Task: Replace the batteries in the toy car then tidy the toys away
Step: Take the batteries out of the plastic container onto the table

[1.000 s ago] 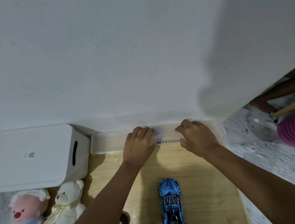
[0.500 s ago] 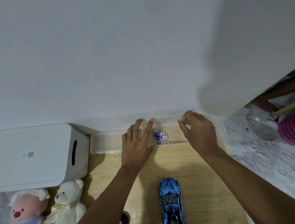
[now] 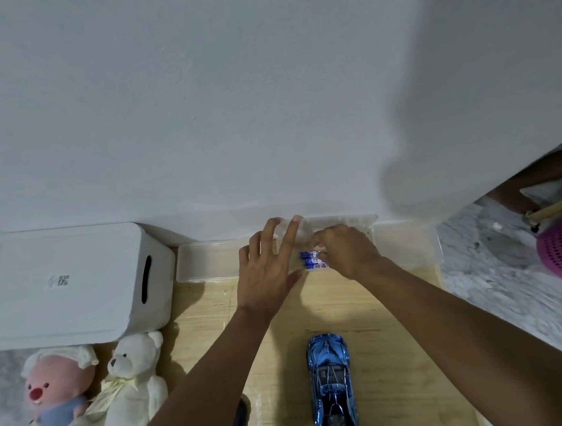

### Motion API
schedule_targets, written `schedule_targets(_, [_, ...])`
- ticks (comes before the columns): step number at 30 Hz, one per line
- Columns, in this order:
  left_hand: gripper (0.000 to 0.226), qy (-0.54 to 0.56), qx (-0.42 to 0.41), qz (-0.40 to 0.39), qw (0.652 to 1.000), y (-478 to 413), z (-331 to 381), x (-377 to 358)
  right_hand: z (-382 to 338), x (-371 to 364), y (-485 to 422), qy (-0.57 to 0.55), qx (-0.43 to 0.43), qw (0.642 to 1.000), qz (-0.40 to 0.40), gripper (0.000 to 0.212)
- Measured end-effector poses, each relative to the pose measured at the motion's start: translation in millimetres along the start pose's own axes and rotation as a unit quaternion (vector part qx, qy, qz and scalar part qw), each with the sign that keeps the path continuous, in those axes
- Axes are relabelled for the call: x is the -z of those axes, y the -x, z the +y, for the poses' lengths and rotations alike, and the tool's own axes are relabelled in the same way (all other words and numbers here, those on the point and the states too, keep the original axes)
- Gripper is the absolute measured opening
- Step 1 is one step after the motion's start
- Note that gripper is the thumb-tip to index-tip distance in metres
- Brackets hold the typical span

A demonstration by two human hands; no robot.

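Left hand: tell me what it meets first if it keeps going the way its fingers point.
The left hand points away from the person, fingertips at the raised clear lid of the clear box. Going on, it would likely press that lid, then the white wall close behind; depth is unclear.

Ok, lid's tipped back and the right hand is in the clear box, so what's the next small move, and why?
Probably pinch one of the batteries with the right hand and lift it out, while the left hand props the lid. The fingertips are at the batteries, though a grasp isn't clear, and the toy car lies on the mat untouched.
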State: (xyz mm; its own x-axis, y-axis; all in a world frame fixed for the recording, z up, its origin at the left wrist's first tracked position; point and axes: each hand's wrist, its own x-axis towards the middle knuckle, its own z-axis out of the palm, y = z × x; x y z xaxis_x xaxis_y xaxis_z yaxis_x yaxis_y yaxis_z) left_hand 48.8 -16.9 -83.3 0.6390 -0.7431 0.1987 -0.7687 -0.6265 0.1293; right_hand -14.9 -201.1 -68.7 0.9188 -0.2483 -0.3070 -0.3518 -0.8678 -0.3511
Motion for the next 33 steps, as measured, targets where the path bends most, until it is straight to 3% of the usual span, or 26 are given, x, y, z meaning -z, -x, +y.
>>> schedule_targets(8, [0.110, -0.017, 0.002, 0.001, 1.000, 2, 1, -3, -18, -6, -13, 0.135, 0.050, 0.989, -0.034, 0.015])
schedule_targets(18, [0.114, -0.016, 0.003, -0.008, 1.000, 1, 2, 0, -23, -3, -11, 0.146, 0.068, 0.985, -0.055, 0.014])
schedule_targets(21, [0.114, -0.017, 0.001, -0.010, 1.000, 0, 2, 2, -19, -7, -7, 0.119, 0.065, 0.990, -0.040, 0.019])
schedule_targets(27, [0.112, -0.018, 0.000, -0.007, 1.000, 1, 0, 1, -6, -8, 6, 0.040, 0.084, 0.995, -0.026, 0.049])
schedule_targets(33, [0.110, -0.015, 0.004, -0.014, 1.000, 3, 1, 1, 9, -5, 20, 0.005, 0.060, 0.997, -0.040, 0.012])
